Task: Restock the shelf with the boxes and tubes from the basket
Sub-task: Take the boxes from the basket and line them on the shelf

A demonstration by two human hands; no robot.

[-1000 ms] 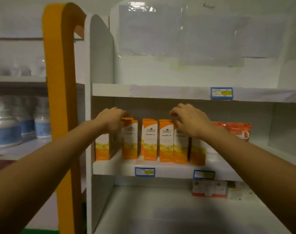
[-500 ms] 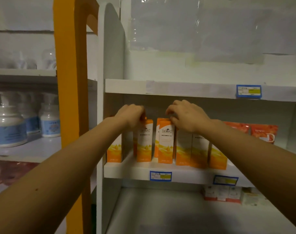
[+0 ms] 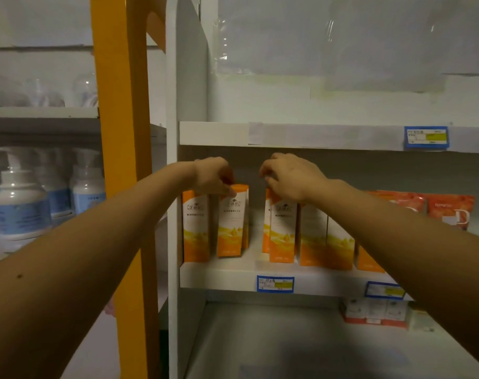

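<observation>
One large white letter D reads clearly on the red pouch (image 3: 451, 212) at the right of the shelf (image 3: 219, 277); the small line above it is blurred. Each orange box (image 3: 231, 228) bears a framed logo of, I believe, three Chinese characters, with small print beneath that I cannot read. The blue price tags (image 3: 275, 283) on the shelf edges carry print too fine to make out.
</observation>
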